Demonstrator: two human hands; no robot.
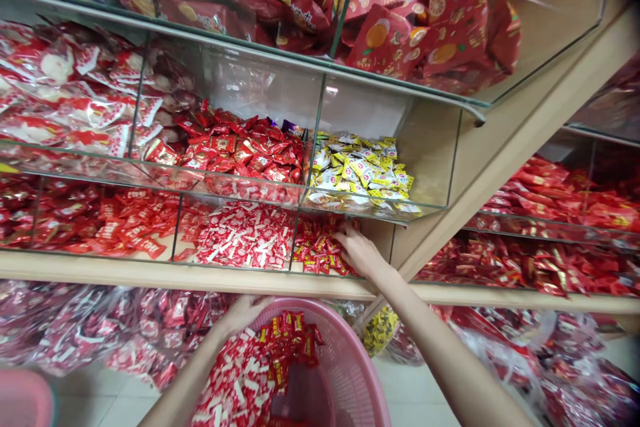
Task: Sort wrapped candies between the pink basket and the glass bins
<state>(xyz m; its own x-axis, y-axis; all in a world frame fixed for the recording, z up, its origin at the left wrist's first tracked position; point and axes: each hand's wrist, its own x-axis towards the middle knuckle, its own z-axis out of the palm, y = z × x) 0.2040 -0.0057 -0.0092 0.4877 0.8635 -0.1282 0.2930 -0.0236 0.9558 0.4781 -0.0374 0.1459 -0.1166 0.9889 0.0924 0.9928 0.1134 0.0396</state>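
My right hand (pixel 357 250) reaches into the lowest glass bin at the right, its fingers curled down among small red-and-yellow wrapped candies (pixel 317 250). My left hand (pixel 245 312) grips the far rim of a pink plastic basket (pixel 345 373) held below the shelf. The basket holds red-and-white wrapped candies (pixel 235 380) and some red-and-yellow ones (pixel 293 337). Whether the right hand's fingers have closed on any candy is hidden.
Glass-fronted bins fill the wooden shelf (pixel 165 277): red-and-white candies (pixel 245 237), red packets (pixel 240 147), yellow-and-white candies (pixel 363 170), larger red bags above (pixel 425 20). Clear bags of sweets (pixel 80 327) lie on the floor below. Another shelf unit (pixel 550 213) stands at right.
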